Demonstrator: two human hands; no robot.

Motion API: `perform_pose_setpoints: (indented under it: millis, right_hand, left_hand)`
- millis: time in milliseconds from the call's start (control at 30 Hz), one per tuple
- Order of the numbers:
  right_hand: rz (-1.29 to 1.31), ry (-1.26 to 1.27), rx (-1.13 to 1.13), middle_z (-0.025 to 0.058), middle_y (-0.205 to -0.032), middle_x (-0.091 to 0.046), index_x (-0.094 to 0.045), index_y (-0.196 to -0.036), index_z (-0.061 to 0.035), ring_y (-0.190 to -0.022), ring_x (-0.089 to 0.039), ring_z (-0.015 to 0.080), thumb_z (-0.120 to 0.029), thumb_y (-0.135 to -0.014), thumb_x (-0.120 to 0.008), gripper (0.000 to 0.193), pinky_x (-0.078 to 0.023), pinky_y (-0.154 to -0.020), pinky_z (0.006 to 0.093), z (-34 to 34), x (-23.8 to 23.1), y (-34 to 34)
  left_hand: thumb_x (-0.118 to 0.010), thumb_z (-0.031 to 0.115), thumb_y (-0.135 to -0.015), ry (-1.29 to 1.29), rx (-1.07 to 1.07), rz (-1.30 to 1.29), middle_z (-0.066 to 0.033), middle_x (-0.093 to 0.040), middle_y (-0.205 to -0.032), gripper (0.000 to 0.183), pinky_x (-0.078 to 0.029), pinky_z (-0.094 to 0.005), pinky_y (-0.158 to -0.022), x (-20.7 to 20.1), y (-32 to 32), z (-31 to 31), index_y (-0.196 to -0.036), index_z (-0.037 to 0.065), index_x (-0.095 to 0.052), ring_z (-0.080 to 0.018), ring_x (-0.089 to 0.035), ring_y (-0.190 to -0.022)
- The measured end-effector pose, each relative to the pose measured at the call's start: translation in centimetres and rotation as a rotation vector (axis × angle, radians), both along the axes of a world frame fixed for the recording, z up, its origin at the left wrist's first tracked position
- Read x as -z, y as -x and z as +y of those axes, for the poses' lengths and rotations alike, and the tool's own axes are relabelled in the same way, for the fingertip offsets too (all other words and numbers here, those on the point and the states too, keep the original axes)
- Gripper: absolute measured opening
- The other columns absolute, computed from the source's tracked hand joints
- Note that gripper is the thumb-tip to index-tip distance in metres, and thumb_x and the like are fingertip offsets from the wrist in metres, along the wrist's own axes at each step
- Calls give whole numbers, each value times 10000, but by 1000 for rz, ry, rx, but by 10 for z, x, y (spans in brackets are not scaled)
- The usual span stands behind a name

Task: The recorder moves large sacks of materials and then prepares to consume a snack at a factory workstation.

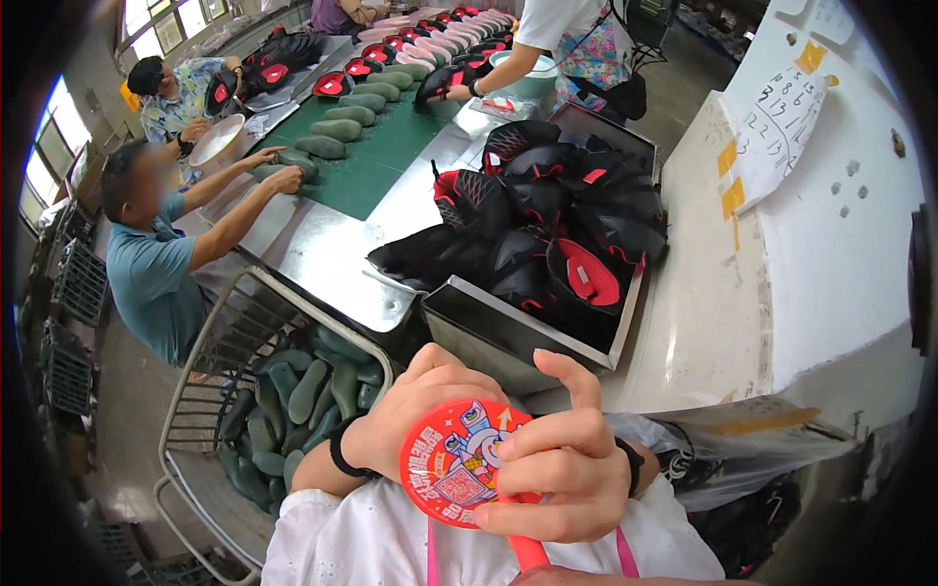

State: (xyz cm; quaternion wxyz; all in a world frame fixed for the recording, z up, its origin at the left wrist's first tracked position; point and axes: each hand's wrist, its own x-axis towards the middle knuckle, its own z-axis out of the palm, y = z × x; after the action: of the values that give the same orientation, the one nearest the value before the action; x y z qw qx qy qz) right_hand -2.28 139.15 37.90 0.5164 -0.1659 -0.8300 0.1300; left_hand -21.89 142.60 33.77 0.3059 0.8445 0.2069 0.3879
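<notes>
At the lower middle, a round red hand fan (440, 488) with cartoon print lies in front of my white top. My right hand (576, 479) has its fingers curled over the disc's right edge and the top of the handle, with one finger raised. Behind the disc's upper edge is my left hand (415, 396); it is bent with knuckles up, and its fingertips are hidden. Both wrists wear black bands. The red handle (529, 553) runs down toward a strip of skin at the lower edge; I cannot tell whose.
A metal bin (489, 327) heaped with black and red shoe uppers (528, 225) stands ahead. At left, a wire cart (210, 376) holds grey-green shoe lasts (303, 391). Co-workers handle lasts and shoes along a green-topped table (381, 166). A white panel (840, 264) rises at right.
</notes>
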Motion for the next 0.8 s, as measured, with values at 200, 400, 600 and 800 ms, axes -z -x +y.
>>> perform_pose_setpoints:
  millis: [200,400,600,800]
  right_hand:
    - [36,42,-43,-50,-766,-550,-686,-814,-216,-861,-554,129,-196,-677,-742,149,-346,-994,629,-3,-3,1]
    - [7,19,-55,-47,-767,-547,-689,-817,-209,-866,-555,133,-175,-678,-736,151,-343,-1000,626,-2,-1,-1]
    - [26,44,-58,-44,-775,-548,-689,-822,-205,-870,-555,136,-166,-684,-732,149,-335,-1016,615,-4,-2,3]
    - [34,53,-70,-40,-785,-548,-697,-836,-205,-870,-552,139,-158,-680,-735,168,-325,-1025,612,-4,0,3]
  left_hand:
    - [-862,248,-520,14,5,16,-34,-631,-1117,647,-390,-298,-812,-1,-1,-4,-1100,85,-626,-203,-502,-914]
    - [-863,249,-514,-19,-4,-20,-36,-635,-1101,656,-394,-299,-802,-2,-3,-4,-1101,81,-623,-207,-512,-909]
    - [-865,249,-518,-12,-18,-47,-38,-632,-1105,647,-397,-302,-802,-2,-1,-7,-1096,80,-626,-206,-509,-892]
    - [-876,272,-497,19,-7,-43,-31,-629,-1116,671,-397,-300,-810,1,1,-8,-1096,88,-634,-209,-499,-892]
